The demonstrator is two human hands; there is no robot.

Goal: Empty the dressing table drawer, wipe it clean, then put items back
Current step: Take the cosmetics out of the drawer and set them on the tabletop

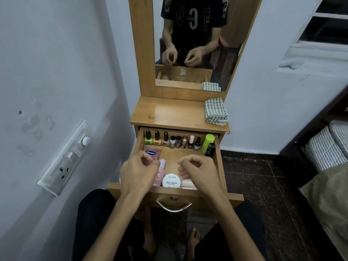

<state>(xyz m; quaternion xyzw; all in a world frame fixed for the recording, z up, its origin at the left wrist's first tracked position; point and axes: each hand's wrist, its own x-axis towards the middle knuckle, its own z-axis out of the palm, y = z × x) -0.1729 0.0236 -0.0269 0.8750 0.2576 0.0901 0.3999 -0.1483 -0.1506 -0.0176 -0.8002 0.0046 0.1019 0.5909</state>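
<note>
The wooden drawer (220,162) of the dressing table is pulled out in front of me. Along its back wall stands a row of several nail polish bottles (172,141), with a lime-green tube (208,143) and a black tube (210,149) at the right. A pink Vaseline tube (153,152), a pink bottle (160,173), a round white nail polish remover tub (171,180) and a pale box (188,184) lie nearer the front. My left hand (138,173) and my right hand (197,172) hover over the drawer, fingers loosely curled, holding nothing.
A folded checked cloth (215,112) lies on the table top (169,112) at the right, below the mirror (192,44). A switch panel (66,159) sits on the left wall. A bed (327,157) stands to the right. The curved metal drawer handle (173,207) faces my knees.
</note>
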